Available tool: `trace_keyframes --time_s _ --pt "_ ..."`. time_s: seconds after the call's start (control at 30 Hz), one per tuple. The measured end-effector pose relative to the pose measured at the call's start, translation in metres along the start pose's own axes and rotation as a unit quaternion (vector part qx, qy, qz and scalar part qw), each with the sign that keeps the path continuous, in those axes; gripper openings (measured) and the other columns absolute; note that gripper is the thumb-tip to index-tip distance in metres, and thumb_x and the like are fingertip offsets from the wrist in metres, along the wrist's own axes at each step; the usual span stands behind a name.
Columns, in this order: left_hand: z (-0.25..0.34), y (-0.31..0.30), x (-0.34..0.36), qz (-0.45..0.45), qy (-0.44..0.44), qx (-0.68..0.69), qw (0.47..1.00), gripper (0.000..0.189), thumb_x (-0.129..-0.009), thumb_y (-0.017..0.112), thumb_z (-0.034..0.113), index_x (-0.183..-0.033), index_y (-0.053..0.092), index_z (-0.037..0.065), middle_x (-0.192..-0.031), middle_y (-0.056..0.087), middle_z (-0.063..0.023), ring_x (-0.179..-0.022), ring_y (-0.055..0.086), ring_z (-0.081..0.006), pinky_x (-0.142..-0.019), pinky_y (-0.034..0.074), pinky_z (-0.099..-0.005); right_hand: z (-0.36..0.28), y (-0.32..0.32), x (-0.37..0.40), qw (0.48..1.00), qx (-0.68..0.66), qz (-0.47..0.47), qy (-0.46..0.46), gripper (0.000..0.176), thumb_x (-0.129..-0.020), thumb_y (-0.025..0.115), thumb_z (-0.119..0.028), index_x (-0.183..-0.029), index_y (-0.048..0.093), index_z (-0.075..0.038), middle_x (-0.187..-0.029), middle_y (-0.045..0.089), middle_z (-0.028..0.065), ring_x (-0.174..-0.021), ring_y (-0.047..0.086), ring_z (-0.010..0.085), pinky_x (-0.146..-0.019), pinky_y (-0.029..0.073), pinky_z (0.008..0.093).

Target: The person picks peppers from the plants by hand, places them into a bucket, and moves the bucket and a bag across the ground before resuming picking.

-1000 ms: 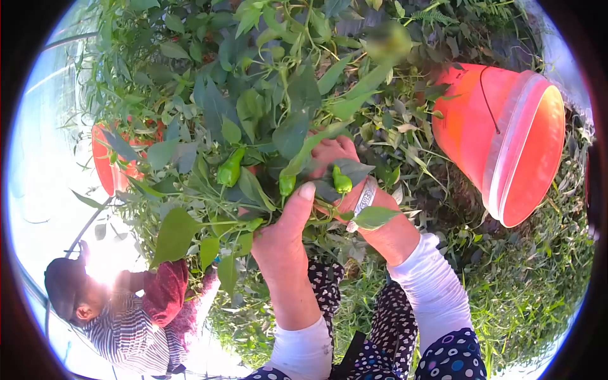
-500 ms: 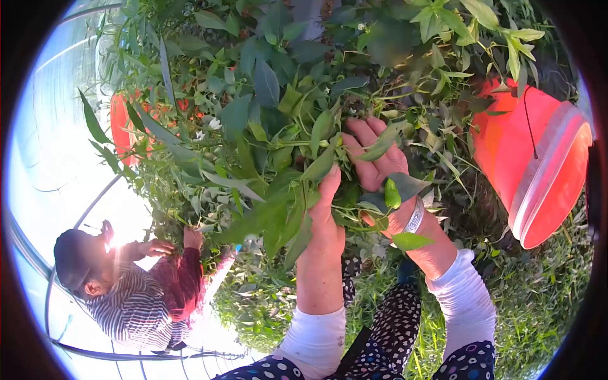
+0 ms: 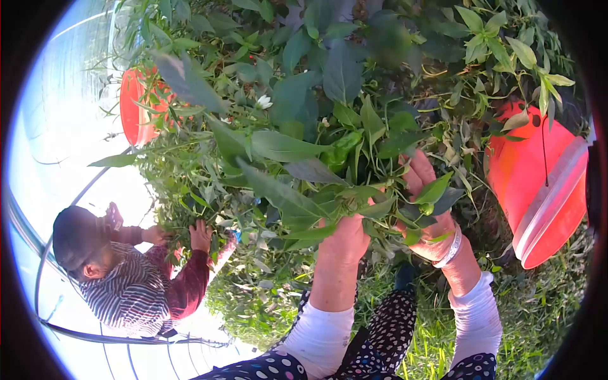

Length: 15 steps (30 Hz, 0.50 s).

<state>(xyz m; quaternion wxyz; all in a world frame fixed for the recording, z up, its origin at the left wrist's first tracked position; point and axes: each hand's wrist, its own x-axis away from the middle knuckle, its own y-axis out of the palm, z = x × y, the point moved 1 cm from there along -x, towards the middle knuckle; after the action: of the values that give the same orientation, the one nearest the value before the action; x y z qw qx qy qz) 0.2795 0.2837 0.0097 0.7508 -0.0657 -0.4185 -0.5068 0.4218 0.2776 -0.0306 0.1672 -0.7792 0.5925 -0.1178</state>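
Note:
Both my hands are in among the leafy stems of a pepper plant (image 3: 297,145). My left hand (image 3: 345,240) is closed round its stems at the lower middle, and leaves hide most of the fingers. To its right, my right hand (image 3: 434,231) reaches under the foliage with the fingers stretched out, partly covered by leaves. A glossy green pepper (image 3: 344,149) hangs among the leaves above my left hand. Near my right wrist is a small green pepper (image 3: 426,208).
A red bucket (image 3: 532,171) lies tilted at the right, its mouth turned toward the lower right. Another red bucket (image 3: 132,107) stands among plants at the far left. A person in a striped top (image 3: 136,285) works at the plants on the left. Grass (image 3: 437,348) covers the ground below.
My view has shifted, and my hands sit farther right and lower in it. The glossy green pepper has come into sight between the leaves. The other person's hand has moved onto the foliage.

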Motion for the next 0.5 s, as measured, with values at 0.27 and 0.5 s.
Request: trace_keyframes --time_s 0.27,0.5 --pt "-0.008 -0.023 0.018 -0.214 0.037 0.043 0.975 0.034 -0.085 0.053 0.005 -0.118 0.047 0.003 -0.115 0.053 -0.0121 -0.110 0.050 -0.0205 -0.093 0.042 -0.0331 -0.043 -0.078 -0.055 0.997 -0.044 0.065 -0.004 0.029 -0.068 0.050 0.008 -0.094 0.060 0.000 -0.093 0.057 0.0141 -0.083 0.058 0.0243 -0.073 0.046 0.0296" --pt "0.007 -0.027 0.050 -0.062 0.030 -0.083 0.994 0.033 -0.083 0.053 0.008 -0.116 0.048 0.004 -0.113 0.054 -0.0136 -0.106 0.053 -0.0252 -0.091 0.043 -0.0375 -0.080 -0.057 -0.093 0.971 0.151 -0.184 -0.007 0.020 -0.070 0.057 -0.019 -0.086 0.062 -0.009 -0.082 0.053 0.0084 -0.080 0.052 0.0262 -0.064 0.039 0.0375"
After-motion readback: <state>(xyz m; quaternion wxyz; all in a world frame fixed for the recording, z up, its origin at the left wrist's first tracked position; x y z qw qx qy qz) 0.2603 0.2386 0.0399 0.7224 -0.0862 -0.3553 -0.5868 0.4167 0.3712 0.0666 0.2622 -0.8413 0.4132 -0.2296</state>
